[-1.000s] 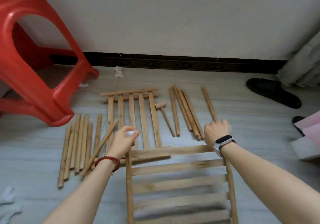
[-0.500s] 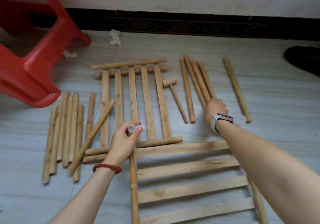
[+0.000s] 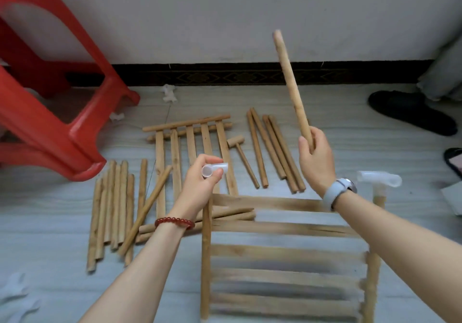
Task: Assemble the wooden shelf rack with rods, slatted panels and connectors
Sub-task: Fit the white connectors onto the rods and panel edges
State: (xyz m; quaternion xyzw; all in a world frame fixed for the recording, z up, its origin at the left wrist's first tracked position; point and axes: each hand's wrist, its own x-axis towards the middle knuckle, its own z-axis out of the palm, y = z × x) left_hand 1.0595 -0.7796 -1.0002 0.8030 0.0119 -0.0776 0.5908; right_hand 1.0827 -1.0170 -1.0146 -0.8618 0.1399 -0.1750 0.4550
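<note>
- Fingers: the right hand (image 3: 315,158) grips the lower end of a long round wooden rod (image 3: 292,86), raised and tilted, its top in front of the wall; the left hand (image 3: 200,185) pinches a translucent white plastic tube connector (image 3: 214,170) between thumb and fingertips, open mouth facing up.
- Red plastic stool (image 3: 50,112): stands far left on the floor.
- Near slatted wooden panel (image 3: 282,262): lies flat under both forearms; a second white T-shaped connector (image 3: 378,182) sits on its right post.
- Far slatted wooden panel (image 3: 192,147): flat on the floor, just beyond the left hand.
- Loose rods: one bundle (image 3: 112,210) left, another (image 3: 272,150) near the right hand.
- Small wooden mallet (image 3: 241,160): between far panel and right bundle.
- Step, as judged: seating rod in connector. Line the rod's end with the socket axis, press straight, twist lightly; keep the mallet for a tight fit.
- Change: half a second ago the right hand was down among the floor rods; now one rod is lifted clear.
</note>
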